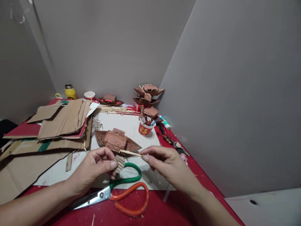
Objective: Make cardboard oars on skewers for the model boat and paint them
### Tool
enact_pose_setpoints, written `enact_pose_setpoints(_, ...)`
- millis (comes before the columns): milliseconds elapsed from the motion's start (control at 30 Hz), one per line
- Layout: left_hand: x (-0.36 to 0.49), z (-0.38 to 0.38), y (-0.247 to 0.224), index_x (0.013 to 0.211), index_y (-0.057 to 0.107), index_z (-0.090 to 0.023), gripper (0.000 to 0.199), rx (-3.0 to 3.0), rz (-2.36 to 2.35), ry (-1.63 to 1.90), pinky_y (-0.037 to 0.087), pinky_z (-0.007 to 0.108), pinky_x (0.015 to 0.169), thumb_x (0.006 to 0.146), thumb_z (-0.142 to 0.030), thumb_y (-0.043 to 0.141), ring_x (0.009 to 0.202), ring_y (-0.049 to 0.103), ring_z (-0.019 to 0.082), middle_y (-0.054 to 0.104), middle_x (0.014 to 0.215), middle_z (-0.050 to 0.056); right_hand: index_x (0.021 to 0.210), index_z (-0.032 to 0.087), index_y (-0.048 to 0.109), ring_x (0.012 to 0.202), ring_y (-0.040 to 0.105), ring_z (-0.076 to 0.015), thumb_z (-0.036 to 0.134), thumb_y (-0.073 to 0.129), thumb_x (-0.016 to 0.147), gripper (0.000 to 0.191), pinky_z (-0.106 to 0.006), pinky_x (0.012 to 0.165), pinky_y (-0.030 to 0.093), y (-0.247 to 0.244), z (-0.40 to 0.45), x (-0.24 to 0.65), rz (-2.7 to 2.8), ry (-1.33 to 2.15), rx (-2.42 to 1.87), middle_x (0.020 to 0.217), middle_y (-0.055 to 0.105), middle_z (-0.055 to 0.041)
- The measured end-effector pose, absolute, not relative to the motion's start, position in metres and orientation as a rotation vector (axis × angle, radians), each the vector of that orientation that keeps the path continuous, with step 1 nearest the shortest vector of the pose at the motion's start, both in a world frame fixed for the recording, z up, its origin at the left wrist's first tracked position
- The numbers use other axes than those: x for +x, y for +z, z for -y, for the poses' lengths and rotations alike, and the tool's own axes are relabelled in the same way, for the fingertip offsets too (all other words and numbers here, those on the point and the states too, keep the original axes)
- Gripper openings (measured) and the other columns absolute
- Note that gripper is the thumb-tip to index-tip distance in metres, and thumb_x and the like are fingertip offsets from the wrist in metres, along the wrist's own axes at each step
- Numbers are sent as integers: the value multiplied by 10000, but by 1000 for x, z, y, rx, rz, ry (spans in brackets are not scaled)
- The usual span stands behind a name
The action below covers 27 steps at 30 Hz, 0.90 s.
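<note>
Pinched in my left hand [100, 164] is a small piece of corrugated cardboard [120, 164], its ridges showing. My right hand [162, 160] grips a thin wooden stick [130, 153] between thumb and fingers. The stick's far end points left, just above the cardboard piece. Behind both hands lies a brown model boat [116, 140] with a ridged roof. Scissors [102, 195] with one green and one orange handle rest below my hands, their blades partly behind my left forearm.
Stacked cardboard sheets [62, 121] fill the left side. At the right stands a red paper cup [145, 128] with brown contents and a blue stick. Further back are thin wooden sticks [117, 109], more model boats [148, 91], a white-rimmed cup [89, 95] and a yellow bottle [70, 92].
</note>
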<state>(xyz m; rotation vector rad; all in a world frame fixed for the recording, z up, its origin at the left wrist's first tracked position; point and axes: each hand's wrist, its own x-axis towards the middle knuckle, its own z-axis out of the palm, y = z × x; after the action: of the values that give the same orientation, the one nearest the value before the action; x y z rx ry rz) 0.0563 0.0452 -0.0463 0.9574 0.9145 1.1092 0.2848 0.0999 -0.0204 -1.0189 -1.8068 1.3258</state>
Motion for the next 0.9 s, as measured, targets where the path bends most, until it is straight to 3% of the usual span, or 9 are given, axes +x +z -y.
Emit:
enact_pose_setpoints(200, 61, -40, -42, 704, 580, -143, 202, 1014, -954, 1063, 452, 178, 528, 729, -218, 765, 567, 557, 62, 677, 861, 11, 821, 147, 717, 584, 464, -94, 246, 608, 814, 147, -204, 543, 370, -18, -104, 298, 2176, 1396, -930, 645, 579, 18)
enact_pose_setpoints(467, 64, -38, -46, 735, 556, -156, 251, 1040, -986, 871, 417, 160, 423, 711, -266, 780, 426, 523, 67, 579, 534, -48, 957, 126, 670, 475, 459, -60, 265, 625, 807, 209, -163, 452, 349, -19, -100, 295, 2062, 1883, -804, 598, 589, 32)
enact_pose_setpoints(667, 63, -36, -47, 741, 566, -153, 254, 1017, -970, 859, 442, 177, 464, 696, -273, 786, 441, 514, 63, 608, 570, -27, 876, 122, 662, 550, 625, -85, 303, 677, 771, 210, -163, 490, 459, -24, -101, 296, 1805, 2078, -707, 711, 700, -33)
enact_pose_setpoints(900, 64, -35, -47, 709, 563, -137, 259, 1016, -895, 800, 406, 167, 450, 688, -268, 786, 463, 493, 64, 631, 606, 9, 861, 119, 653, 494, 639, -88, 280, 685, 778, 183, -155, 444, 474, -24, -106, 296, 1784, 2023, -706, 683, 718, -24)
